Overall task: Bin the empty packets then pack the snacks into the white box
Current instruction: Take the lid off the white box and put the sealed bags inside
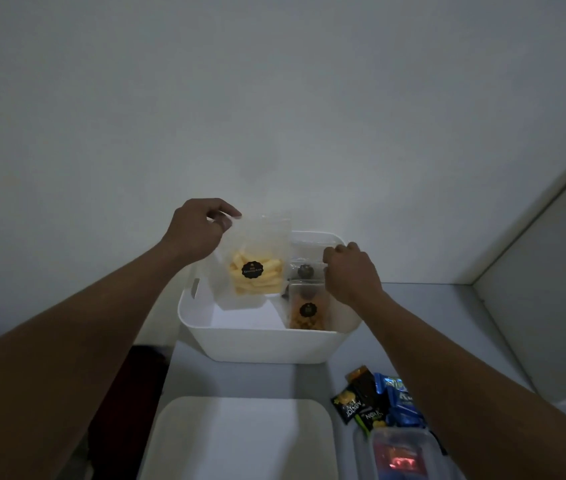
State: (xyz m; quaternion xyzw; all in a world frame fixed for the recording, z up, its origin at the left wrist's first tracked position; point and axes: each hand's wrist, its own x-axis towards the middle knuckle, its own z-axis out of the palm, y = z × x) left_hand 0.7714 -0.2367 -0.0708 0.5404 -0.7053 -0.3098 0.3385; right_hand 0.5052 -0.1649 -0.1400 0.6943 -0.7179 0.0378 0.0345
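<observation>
Your left hand (202,225) pinches the top corner of the bag of yellow sticks (255,271). It hangs over the white box (257,341) on the bench (257,379). Lower it straight into the bare left side. Your right hand (351,271) grips the tops of the pouches (309,311) standing at the right inside; hold them back.

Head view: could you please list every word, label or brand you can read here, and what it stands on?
Nothing reads surely.
Scalloped black label on the pale-sticks pouch: print too blurred.
Dark round label on the orange-snack pouch: too small.
Black sachets: upside-down pale letters, blurred.
Blue packets: white letters, partly hidden, blurred.
</observation>
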